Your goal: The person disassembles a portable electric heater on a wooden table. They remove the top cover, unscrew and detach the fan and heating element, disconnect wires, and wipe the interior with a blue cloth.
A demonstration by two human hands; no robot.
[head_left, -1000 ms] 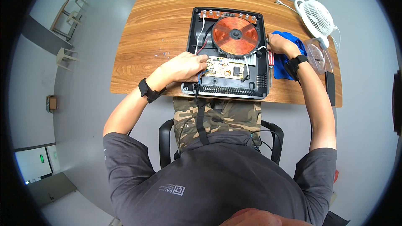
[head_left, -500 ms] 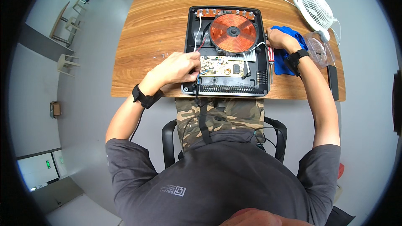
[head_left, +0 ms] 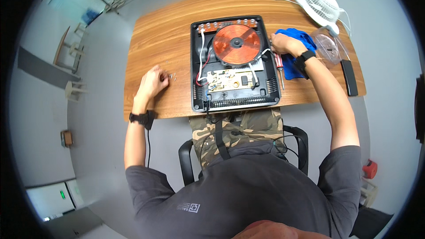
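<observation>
An opened induction cooker (head_left: 223,97) lies on the table before me, its round copper coil (head_left: 237,44) and pale circuit board (head_left: 228,80) exposed. To its left, my left hand (head_left: 153,82) rests on the wood with fingers curled in beside a few small screws (head_left: 172,78); whether one is between the fingertips is too small to see. My right hand (head_left: 285,44) is closed against the cooker's right edge, over a blue cloth (head_left: 294,68). What its fingers grip is hidden. Just below that hand lies a red-handled screwdriver (head_left: 279,65), pointing toward me.
A white fan (head_left: 319,6) occupies the far right corner, its cord running across the wood. Nearer stand a clear plastic container (head_left: 328,48) and a flat black device (head_left: 349,78) at the right edge. White and red wires cross the cooker's inside.
My left hand has left the circuit board's left end and moved left to the screws on the table. My right hand stays by the cooker's right edge. The whole view has shifted slightly.
</observation>
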